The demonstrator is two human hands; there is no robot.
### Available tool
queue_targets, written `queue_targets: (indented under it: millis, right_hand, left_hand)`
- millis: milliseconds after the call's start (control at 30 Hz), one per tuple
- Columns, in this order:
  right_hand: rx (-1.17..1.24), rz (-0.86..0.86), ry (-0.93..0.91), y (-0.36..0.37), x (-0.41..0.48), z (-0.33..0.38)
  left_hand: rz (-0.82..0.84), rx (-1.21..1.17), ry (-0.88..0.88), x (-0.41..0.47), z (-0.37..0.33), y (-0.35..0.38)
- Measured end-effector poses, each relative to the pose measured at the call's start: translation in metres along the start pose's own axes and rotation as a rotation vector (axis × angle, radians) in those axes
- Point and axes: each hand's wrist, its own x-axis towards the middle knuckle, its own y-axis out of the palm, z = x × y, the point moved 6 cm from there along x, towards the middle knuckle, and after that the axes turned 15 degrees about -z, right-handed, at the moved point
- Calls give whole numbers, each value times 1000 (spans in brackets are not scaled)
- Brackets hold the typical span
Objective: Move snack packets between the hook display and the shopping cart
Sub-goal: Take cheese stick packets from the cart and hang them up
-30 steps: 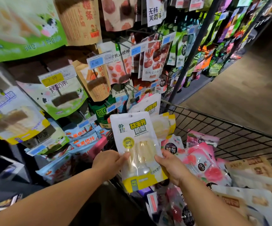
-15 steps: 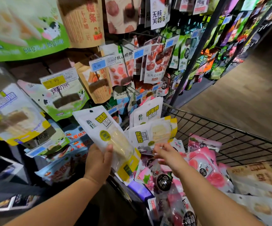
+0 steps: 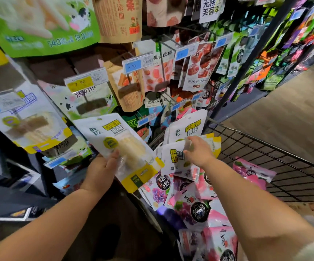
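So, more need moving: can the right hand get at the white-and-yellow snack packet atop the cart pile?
Probably yes: the white-and-yellow snack packet lies uncovered on top, with the right hand touching it.

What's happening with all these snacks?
A person is at a hook display of snacks beside a shopping cart. The left hand holds a white and yellow packet, tilted, up near the hooks. The right hand reaches into the cart and pinches the corner of a second packet of the same kind, atop the pile. Pink and purple packets lie there too.
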Motion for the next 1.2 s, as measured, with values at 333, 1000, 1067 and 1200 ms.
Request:
queue_targets:
  millis: [333, 1000, 1067, 1200]
  right_hand:
    - [-165, -51, -17, -7, 9, 5]
    - [-488, -5, -39, 3, -27, -42]
    - [-417, -57, -33, -6, -32, -39]
    - [-262, -74, 86, -26, -41, -30]
  left_hand:
    - [-4, 77, -60, -5, 17, 6]
    - [21, 40, -82, -2, 11, 2]
    - [2, 33, -97, -2, 5, -2]
    - [16, -37, -120, -1, -5, -6]
